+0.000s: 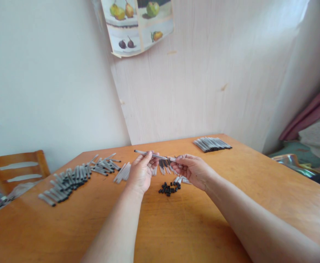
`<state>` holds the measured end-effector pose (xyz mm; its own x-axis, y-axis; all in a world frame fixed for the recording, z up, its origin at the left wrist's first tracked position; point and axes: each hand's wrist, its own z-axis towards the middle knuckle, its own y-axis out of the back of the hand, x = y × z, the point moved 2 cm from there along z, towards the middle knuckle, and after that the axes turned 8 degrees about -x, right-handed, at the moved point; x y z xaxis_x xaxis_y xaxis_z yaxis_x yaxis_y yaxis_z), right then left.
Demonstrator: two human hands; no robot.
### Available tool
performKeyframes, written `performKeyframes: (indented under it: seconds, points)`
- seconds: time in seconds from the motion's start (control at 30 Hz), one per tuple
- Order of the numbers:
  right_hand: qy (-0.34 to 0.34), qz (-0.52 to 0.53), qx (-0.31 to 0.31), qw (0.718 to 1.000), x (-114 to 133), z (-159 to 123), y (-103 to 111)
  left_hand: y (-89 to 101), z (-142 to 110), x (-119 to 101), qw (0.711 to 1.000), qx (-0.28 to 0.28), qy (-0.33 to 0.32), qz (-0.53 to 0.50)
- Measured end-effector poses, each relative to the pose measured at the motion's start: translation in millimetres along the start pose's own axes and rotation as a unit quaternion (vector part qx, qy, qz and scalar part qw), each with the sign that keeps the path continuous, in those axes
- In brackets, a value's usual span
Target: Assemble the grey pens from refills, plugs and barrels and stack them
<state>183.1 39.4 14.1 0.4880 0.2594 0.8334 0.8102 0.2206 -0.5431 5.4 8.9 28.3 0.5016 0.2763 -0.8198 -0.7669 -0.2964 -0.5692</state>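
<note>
My left hand (143,170) is closed on a pen (143,152) with a clear body and a dark far end, held nearly level above the table. Opposite it, my right hand (191,168) pinches a pale, clear pen cap (172,159), its end right by the pen's tip. Whether the two touch I cannot tell. Below and between the hands lie dark-tipped refills (164,166) and a small heap of short black plugs (168,189). Several clear pieces (185,180) lie partly hidden under my right hand, and clear tubes (122,173) lie beside my left hand.
On the wooden table (204,226), many clear pens with black ends (67,180) spread at the left, with a looser group (106,166) behind. A neat row of pens (212,144) lies at the back right. A wooden chair (17,166) stands left; the wall rises behind.
</note>
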Motion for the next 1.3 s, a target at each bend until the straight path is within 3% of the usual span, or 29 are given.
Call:
performKeyframes:
  seconds: [0.83,1.3]
  points:
    - [0.031,-0.009,0.02,0.999,-2.0,-2.9,-3.5,-6.9,-7.9,8.2,0.999,0.016,0.019,0.048]
    - [0.078,-0.01,-0.043,0.996,-4.0,0.0,-2.9,-13.2,-14.0,14.7,0.999,0.006,0.011,0.05]
